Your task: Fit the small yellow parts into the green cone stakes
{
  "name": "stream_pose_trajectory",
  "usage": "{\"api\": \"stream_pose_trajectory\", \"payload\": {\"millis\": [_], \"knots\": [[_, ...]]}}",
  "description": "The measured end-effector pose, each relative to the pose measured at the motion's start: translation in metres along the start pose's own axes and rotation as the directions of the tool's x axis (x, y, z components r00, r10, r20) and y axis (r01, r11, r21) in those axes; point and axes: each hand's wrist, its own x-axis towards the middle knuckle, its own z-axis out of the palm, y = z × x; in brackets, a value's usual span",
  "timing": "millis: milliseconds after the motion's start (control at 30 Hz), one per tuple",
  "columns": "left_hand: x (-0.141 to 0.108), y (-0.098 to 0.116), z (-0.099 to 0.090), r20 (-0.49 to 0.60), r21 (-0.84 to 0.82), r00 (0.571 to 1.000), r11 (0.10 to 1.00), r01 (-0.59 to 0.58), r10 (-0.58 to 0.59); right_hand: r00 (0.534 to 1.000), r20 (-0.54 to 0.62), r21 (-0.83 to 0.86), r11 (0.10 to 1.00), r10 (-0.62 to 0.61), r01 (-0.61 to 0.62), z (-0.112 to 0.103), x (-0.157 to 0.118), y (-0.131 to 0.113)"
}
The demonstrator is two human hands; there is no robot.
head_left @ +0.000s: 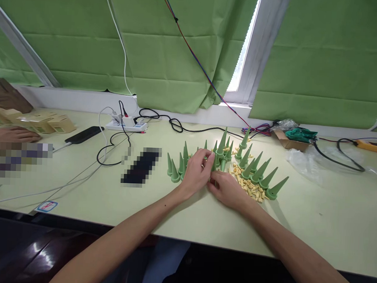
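Note:
My left hand is closed, its thumb and fingertips pinched by a green cone that shows just past them. Close against it, my right hand has its fingers curled together near the base of that cone; what lies inside them is hidden. Pointed green cones with round bases stand around both hands, among them a group at the left and a slanting row at the right. Small cream-yellow pegs lie in a loose pile beside my right hand, with others scattered among the cones behind.
A dark pixelated slab lies left of the cones. Cables and a power strip run along the back. Another person's hand rests at far left by yellowish boxes. Clear plastic bags and a small cardboard box are at right.

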Motion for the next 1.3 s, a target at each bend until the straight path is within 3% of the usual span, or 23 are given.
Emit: {"api": "stream_pose_trajectory", "payload": {"millis": [467, 667, 867, 1033, 1300], "knots": [[0.000, -0.001, 0.000, -0.012, 0.007, 1.000, 1.000, -0.017, 0.017, 0.998, 0.057, -0.064, 0.998, 0.009, -0.006, 0.001, 0.000, 0.000], [0.000, -0.001, 0.000, -0.023, 0.012, 0.999, 0.999, -0.036, 0.036, 0.999, 0.029, -0.050, 0.999, -0.013, 0.015, 0.000, -0.001, -0.002], [0.000, -0.002, 0.000, -0.053, 0.003, 0.998, 0.999, -0.032, 0.032, 0.994, -0.105, 0.068, 0.998, -0.009, 0.016, -0.006, -0.001, -0.005], [0.000, -0.004, 0.000, -0.093, 0.017, 0.994, 0.998, -0.056, 0.058, 0.963, -0.269, 0.181, 0.982, -0.006, 0.057, -0.011, 0.000, -0.007], [-0.001, -0.001, 0.001, -0.024, -0.005, 0.999, 1.000, -0.024, 0.024, 0.906, -0.414, 0.325, 0.944, 0.082, 0.064, -0.015, 0.000, -0.008]]}}
